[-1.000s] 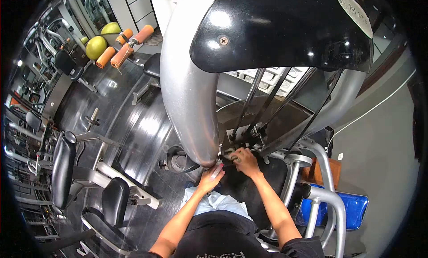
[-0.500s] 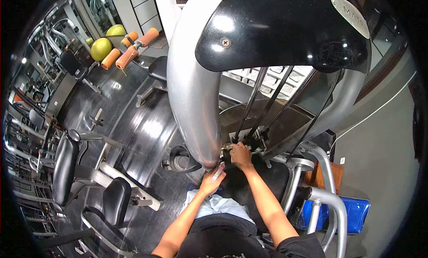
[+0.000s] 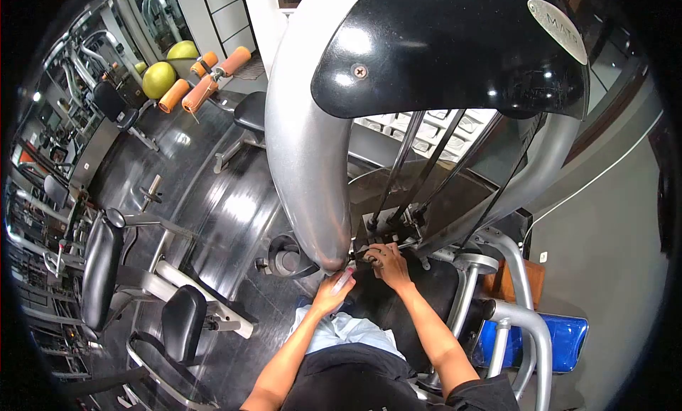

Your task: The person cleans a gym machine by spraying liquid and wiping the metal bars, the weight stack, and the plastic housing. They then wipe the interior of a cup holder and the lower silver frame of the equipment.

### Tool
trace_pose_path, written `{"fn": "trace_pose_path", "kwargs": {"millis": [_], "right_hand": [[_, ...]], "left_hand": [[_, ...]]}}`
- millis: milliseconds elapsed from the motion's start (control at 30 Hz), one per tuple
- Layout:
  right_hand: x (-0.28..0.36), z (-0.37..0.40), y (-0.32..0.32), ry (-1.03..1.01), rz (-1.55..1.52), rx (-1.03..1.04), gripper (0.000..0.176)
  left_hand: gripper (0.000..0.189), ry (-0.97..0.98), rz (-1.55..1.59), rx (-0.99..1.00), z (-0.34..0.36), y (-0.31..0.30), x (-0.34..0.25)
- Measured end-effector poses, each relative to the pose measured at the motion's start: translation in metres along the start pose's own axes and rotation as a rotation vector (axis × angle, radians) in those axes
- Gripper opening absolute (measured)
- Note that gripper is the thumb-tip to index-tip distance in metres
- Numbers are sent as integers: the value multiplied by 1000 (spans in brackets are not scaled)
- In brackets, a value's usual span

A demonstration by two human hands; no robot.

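My left hand (image 3: 331, 293) is closed around a slim, pale, see-through object with a red-pink part (image 3: 344, 279); its exact kind is too small to tell. It is beside the lower end of the thick silver frame tube (image 3: 309, 176) of a gym machine. My right hand (image 3: 390, 267) has bent fingers at a small dark part just right of that tube end. Whether it grips this part or something small is hidden. Just beyond the fingers, the black guide rods (image 3: 405, 169) run down to the machine's base. A black padded seat (image 3: 437, 290) lies to the right of my right hand.
Overhead, a black machine cover (image 3: 455, 52) hangs close. Silver bars (image 3: 536, 333) and a blue pad (image 3: 568, 340) stand at the right. A black ring-shaped part (image 3: 285, 258) is left of my hands. Another machine with black pads (image 3: 186, 322) occupies the left.
My right hand has drawn back slightly toward me and to the right, away from the rod bases. My left hand has shifted slightly down and left, still holding the pale object.
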State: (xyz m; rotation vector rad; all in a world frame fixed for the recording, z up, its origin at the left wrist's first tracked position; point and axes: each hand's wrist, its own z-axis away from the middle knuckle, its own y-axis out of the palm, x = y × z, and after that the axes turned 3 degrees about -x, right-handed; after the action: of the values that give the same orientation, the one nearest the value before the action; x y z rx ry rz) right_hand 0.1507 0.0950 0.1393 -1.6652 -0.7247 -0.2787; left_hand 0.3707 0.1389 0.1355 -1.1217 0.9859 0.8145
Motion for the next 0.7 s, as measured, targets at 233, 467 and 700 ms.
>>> {"fn": "trace_pose_path", "kwargs": {"millis": [233, 467, 700], "right_hand": [[-2, -30, 9, 95, 1, -60, 24], [-12, -61, 23, 408, 56, 78, 28], [-3, -8, -2, 110, 50, 68, 26]], "left_hand": [[25, 83, -6, -13, 0, -2, -3], [24, 56, 25, 1, -1, 1, -9], [19, 30, 41, 29, 0, -2, -5]]}}
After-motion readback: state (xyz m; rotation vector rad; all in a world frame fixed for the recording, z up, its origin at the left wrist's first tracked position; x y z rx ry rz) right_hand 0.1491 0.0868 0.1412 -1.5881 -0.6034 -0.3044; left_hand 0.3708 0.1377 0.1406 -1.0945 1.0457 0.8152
